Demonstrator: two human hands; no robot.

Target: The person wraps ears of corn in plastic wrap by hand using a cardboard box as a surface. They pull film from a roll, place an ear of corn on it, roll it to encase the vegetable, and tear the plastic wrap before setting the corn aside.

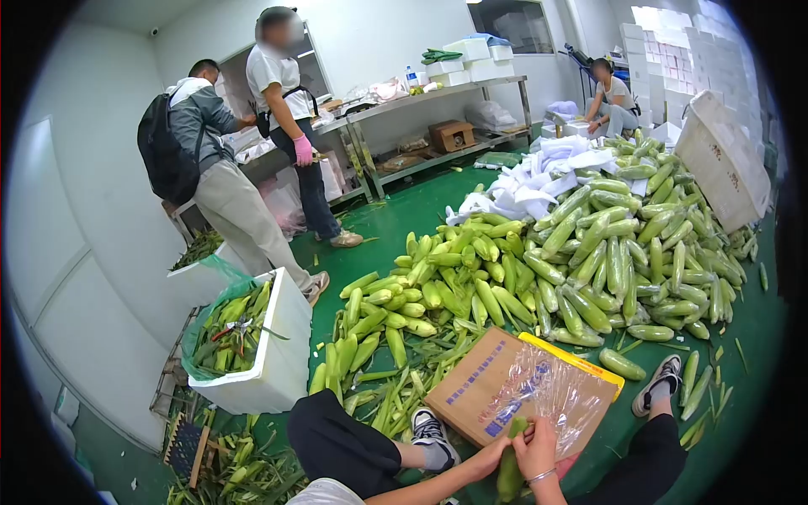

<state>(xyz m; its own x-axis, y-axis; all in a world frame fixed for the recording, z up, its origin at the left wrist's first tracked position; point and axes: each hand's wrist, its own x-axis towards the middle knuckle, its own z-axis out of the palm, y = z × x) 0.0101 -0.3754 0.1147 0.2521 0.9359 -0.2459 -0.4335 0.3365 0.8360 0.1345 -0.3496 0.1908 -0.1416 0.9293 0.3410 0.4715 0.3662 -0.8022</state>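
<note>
Gripping one green husked corn cob (510, 471), both hands closed around it: left hand (492, 457), right hand (539, 450) | flattened cardboard box (480, 383) lying ahead | uncountable corn pile (589, 261) spreading beyond | two people standing, one crouching.

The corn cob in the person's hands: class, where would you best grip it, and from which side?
Grip the corn cob round its lower middle, from the side, as it stands nearly upright. Both hands, left hand and right hand, already crowd its top end.
</note>
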